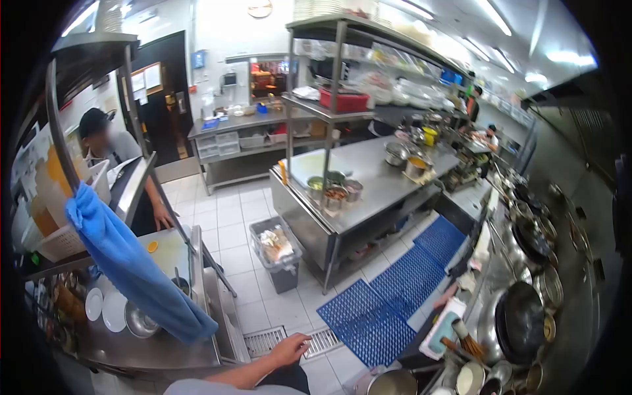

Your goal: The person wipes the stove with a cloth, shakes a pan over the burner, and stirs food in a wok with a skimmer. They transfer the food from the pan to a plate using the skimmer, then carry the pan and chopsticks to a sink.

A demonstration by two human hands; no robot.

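Observation:
My left hand [289,349] reaches in from the bottom of the head view, over the floor drain grate [265,341]. Its fingers are loosely bent and a little apart, with nothing seen in them. My right hand is not in view. Left of my hand, a blue cloth [141,263] hangs over a steel counter that holds white plates [114,311] and a metal bowl [140,320]. To the right are a dark wok [523,319], pots and a white-and-green container [443,328] with brushes [469,342] beside it.
Blue perforated mats [368,322] lie on the tiled floor. A grey bin [283,276] stands beside the central steel counter [368,191], which bears pots and bowls. A person in a dark cap [99,125] is behind the left counter. Other people are at the far right.

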